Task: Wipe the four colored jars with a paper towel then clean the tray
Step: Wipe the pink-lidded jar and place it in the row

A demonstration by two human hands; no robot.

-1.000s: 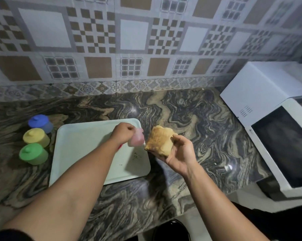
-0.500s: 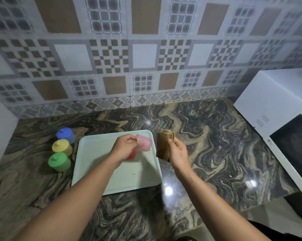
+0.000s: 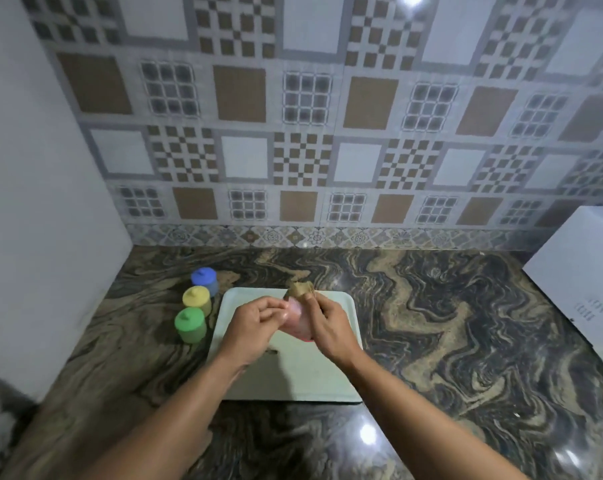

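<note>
At frame centre, above the tray (image 3: 331, 382), your left hand (image 3: 255, 323) grips the pink jar (image 3: 298, 322) while your right hand (image 3: 328, 323) rubs it with the paper towel (image 3: 300, 289). Next, probably set it aside and wipe the tray.

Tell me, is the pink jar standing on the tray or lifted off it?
Lifted. The left hand holds the pink jar tilted above the tray, while the right hand presses the paper towel against it.

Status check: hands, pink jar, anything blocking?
Left hand grips pink jar above tray. Right hand presses brown paper towel on it. Blue, yellow, green jars left of tray. Nothing blocking.
</note>
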